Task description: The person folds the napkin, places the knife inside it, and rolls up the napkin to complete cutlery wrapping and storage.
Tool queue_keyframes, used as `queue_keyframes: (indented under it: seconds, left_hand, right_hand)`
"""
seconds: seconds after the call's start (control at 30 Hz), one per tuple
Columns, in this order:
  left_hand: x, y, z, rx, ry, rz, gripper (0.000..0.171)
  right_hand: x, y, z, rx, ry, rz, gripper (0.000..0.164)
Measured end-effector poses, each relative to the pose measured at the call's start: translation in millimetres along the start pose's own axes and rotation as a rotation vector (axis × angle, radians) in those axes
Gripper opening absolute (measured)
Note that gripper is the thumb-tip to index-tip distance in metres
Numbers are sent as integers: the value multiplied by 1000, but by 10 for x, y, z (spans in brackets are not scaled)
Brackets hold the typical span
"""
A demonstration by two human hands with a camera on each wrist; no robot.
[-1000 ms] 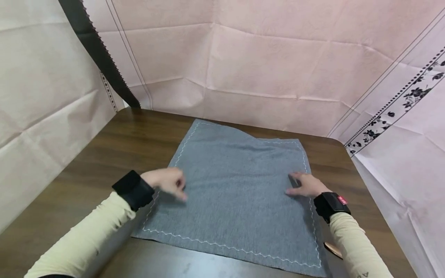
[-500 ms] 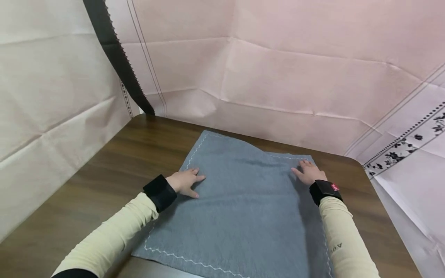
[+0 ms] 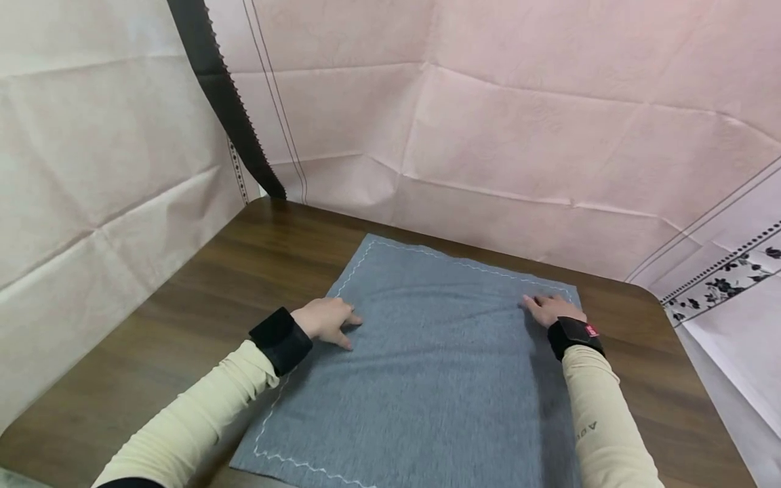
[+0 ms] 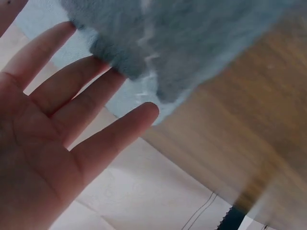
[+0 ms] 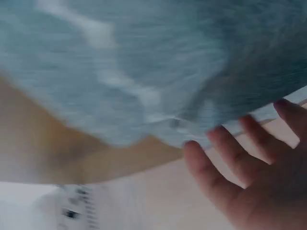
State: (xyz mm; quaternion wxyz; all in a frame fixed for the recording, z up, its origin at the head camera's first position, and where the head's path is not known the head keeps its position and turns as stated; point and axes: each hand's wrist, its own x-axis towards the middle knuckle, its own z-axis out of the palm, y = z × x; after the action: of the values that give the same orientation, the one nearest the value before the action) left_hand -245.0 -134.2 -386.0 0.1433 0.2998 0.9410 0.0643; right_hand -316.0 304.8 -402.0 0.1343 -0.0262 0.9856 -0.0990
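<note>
A grey-blue cloth [image 3: 427, 379] with white wavy stitching along its edges lies spread on the wooden table, with shallow creases across its middle. My left hand [image 3: 327, 320] rests on the cloth's left edge, fingers spread. In the left wrist view the straight fingertips of the left hand [image 4: 72, 105] touch the cloth [image 4: 192, 38]. Near the cloth's far right corner lies my right hand [image 3: 554, 310], its fingers on the fabric. The right wrist view is blurred, but the right hand [image 5: 254, 163] shows extended fingers against the cloth [image 5: 144, 62], holding nothing between them.
The brown wooden table [image 3: 201, 305] extends to both sides of the cloth. Pale pink creased sheeting [image 3: 518, 122] hangs behind and beside the table. A black strip [image 3: 226, 102] runs down to the table's far left corner.
Both hands have moved farther up the cloth, and the left fingers have spread from a curl. The far right part of the cloth has been smoothed out, its far edge now straighter.
</note>
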Motion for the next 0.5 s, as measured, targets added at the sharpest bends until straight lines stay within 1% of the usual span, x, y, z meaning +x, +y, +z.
queue_keyframes:
  seconds: [0.07,0.13,0.2,0.23,0.27,0.33,0.43,0.5]
  left_hand:
    - [18,30,-7,16,34,39,44]
    - [43,58,-3,26,52,73,37]
    - [58,82,9,51,63,99,39]
    - [60,92,16,47,56,98,42]
    - [59,96,26,43,44,91,45]
    - [44,85,49,42,10,51,59]
    - [1,25,74,25,-36,-27,77]
    - [-31,-46,83,11,-52,-67,83]
  right_hand:
    - [-2,-51,46,-14,29,-20,78]
    - [-6,-87,101,-9,31,-30,78]
    - [-30,-93,146,5,8,-34,77]
    - [-49,-87,164,4,4,-36,77]
    - [-77,-84,168,10,15,-48,76]
    - [-147,-75,151,19,46,-108,72]
    - [-338,-91,75,31,101,-247,63]
    - [-514,-116,45,16,120,-332,57]
